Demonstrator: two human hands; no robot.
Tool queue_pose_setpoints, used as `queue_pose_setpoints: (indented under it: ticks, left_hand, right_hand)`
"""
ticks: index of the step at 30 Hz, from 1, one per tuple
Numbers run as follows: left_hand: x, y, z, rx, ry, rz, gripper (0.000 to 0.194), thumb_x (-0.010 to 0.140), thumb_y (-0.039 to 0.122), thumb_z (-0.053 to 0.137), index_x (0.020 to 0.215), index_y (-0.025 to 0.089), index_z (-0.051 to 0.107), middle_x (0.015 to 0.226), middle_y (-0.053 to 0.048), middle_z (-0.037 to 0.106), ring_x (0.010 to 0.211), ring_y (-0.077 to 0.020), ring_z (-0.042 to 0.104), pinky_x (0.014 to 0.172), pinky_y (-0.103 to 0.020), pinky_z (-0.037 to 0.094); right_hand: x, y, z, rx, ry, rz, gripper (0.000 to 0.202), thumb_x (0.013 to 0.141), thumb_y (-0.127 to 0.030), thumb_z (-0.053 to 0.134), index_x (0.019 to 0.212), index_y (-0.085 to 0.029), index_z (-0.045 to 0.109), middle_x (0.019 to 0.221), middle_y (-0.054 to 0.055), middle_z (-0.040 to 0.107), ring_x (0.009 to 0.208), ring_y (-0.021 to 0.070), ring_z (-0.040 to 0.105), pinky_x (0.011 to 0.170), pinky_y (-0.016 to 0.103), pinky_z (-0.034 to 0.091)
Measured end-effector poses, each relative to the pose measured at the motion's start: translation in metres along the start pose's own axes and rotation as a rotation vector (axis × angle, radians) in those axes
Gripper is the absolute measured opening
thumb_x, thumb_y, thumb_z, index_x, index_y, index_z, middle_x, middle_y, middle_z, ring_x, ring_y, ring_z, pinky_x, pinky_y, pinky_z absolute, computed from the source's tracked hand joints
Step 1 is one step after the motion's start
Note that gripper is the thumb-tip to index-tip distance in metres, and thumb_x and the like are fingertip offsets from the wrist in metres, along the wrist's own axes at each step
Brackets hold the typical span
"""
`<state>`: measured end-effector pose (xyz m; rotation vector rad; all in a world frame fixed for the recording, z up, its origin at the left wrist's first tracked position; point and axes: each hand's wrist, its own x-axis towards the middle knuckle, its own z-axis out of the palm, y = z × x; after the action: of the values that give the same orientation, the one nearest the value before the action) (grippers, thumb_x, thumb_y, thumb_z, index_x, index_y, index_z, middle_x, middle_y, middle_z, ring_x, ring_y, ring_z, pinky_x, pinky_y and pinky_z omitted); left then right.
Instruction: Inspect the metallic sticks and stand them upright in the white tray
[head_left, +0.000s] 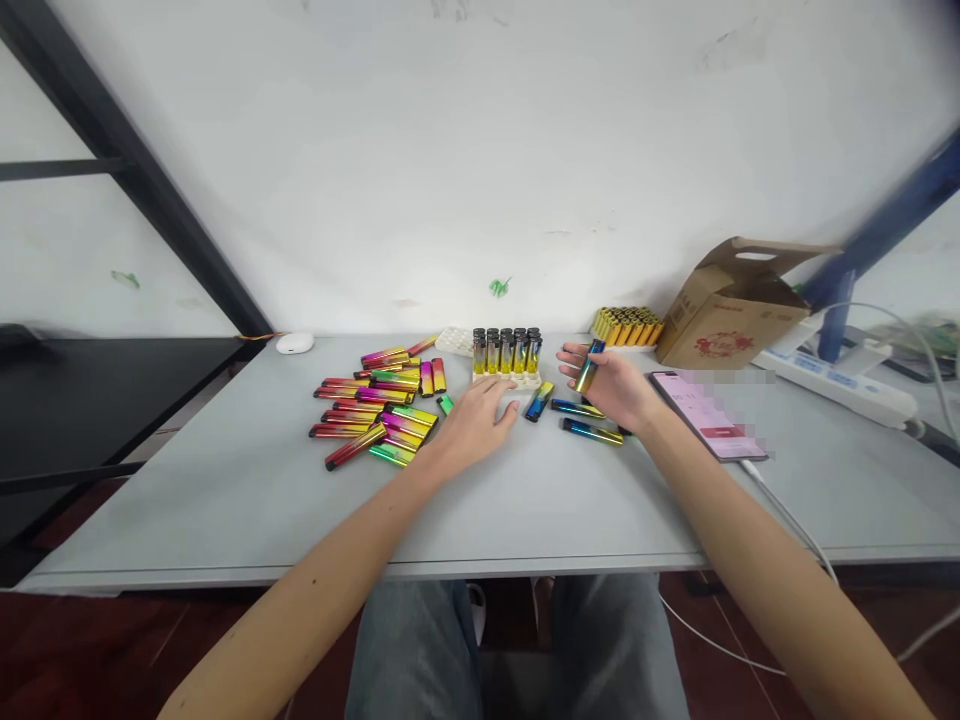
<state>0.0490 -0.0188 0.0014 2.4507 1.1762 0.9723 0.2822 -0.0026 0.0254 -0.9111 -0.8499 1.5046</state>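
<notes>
Several black-topped, shiny tubes (507, 352) stand upright in rows in a white holder (529, 381). At the holder's front left edge rests my left hand (477, 425), its fingers apart and nothing held. My right hand (611, 385), palm turned up, holds a blue and gold tube (590, 366) near the thumb, right of the holder. Between the hands lies another blue and yellow tube (539, 401). Two more blue and gold tubes, one (577, 408) behind the other (592, 432), lie below my right hand.
Red, purple, green and gold tubes (382, 425) lie heaped at the left. A white case (295, 343) sits behind them. Gold tubes (628, 327) stand at the back right, beside an open cardboard box (712, 325). A phone (709, 415) with a cable and a power strip (836, 388) lie further right.
</notes>
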Motion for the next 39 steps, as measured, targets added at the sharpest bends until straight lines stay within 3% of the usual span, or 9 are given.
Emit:
queue_pose_setpoints:
  ticks: [6,12,19,21,24,27,29,34,39]
  left_hand:
    - [0.001,0.013,-0.001,-0.290,-0.046,-0.059,0.023,0.089,0.025,0.050,0.102,0.017,0.067,0.104,-0.007,0.071,0.093,-0.0188,0.066,0.080,-0.031,0.054]
    - [0.004,0.016,0.003,-0.694,-0.073,-0.187,0.029,0.084,0.029,0.062,0.109,0.015,0.064,0.105,-0.011,0.070,0.098,-0.0198,0.066,0.090,-0.034,0.052]
    - [0.006,0.019,0.000,-0.995,-0.279,-0.197,0.028,0.082,0.038,0.066,0.092,0.012,0.066,0.081,-0.005,0.066,0.075,-0.0158,0.066,0.077,-0.032,0.054]
    - [0.007,0.020,-0.001,-1.024,-0.241,-0.252,0.026,0.081,0.036,0.067,0.089,0.012,0.065,0.077,-0.004,0.066,0.071,-0.0155,0.067,0.076,-0.032,0.055]
    - [0.010,0.018,-0.003,-1.078,-0.109,-0.394,0.019,0.080,0.028,0.066,0.087,0.012,0.060,0.072,-0.004,0.068,0.065,-0.0151,0.067,0.075,-0.034,0.055]
    - [0.012,0.013,-0.007,-1.095,-0.018,-0.470,0.011,0.081,0.023,0.058,0.084,0.014,0.053,0.064,-0.003,0.067,0.057,-0.0146,0.065,0.068,-0.034,0.055]
    - [0.012,0.011,-0.011,-1.087,0.003,-0.468,0.010,0.081,0.021,0.053,0.088,0.015,0.051,0.058,-0.001,0.064,0.051,-0.0143,0.062,0.059,-0.031,0.053]
    - [0.012,0.012,-0.017,-1.126,0.027,-0.466,0.006,0.081,0.021,0.047,0.084,0.015,0.049,0.058,-0.002,0.063,0.051,-0.0152,0.061,0.057,-0.031,0.051]
    - [0.012,0.014,-0.018,-1.251,0.024,-0.462,0.016,0.083,0.026,0.056,0.094,0.016,0.050,0.081,-0.004,0.066,0.062,-0.0131,0.062,0.062,-0.031,0.051]
  right_hand:
    - [-0.005,0.009,0.012,-0.123,-0.106,-0.201,0.022,0.082,-0.039,0.064,0.097,-0.024,0.069,0.111,0.005,0.069,0.105,0.0216,0.063,0.088,0.036,0.051]
    - [-0.017,0.022,0.027,-0.424,-0.210,-0.354,0.032,0.086,-0.053,0.058,0.107,-0.031,0.069,0.117,0.001,0.068,0.125,0.0209,0.051,0.106,0.036,0.040]
    - [-0.024,0.027,0.038,-0.546,-0.366,-0.269,0.039,0.086,-0.049,0.058,0.117,-0.027,0.065,0.116,0.004,0.067,0.118,0.0245,0.055,0.101,0.039,0.043]
    - [-0.019,0.024,0.035,-0.436,-0.297,-0.293,0.033,0.084,-0.042,0.059,0.114,-0.028,0.065,0.119,0.004,0.065,0.115,0.0233,0.057,0.098,0.038,0.045]
    - [-0.009,0.017,0.023,-0.246,-0.072,-0.413,0.032,0.073,-0.020,0.059,0.103,-0.029,0.066,0.120,0.001,0.064,0.106,0.0187,0.061,0.089,0.033,0.050]
    - [0.000,0.010,0.006,-0.200,0.179,-0.498,0.030,0.056,-0.006,0.051,0.075,-0.023,0.067,0.081,0.001,0.067,0.075,0.0131,0.061,0.066,0.025,0.050]
    - [0.002,0.006,-0.002,-0.173,0.262,-0.532,0.020,0.052,-0.004,0.046,0.057,-0.020,0.057,0.056,-0.001,0.054,0.055,0.0095,0.050,0.051,0.022,0.041]
    - [0.003,0.003,-0.008,-0.073,0.243,-0.510,0.016,0.048,-0.006,0.044,0.046,-0.019,0.035,0.045,-0.005,0.028,0.042,0.0064,0.025,0.039,0.018,0.017]
    - [0.002,0.003,-0.008,-0.065,0.129,-0.454,0.020,0.048,-0.007,0.047,0.048,-0.020,0.031,0.048,-0.005,0.023,0.043,0.0074,0.022,0.039,0.018,0.016]
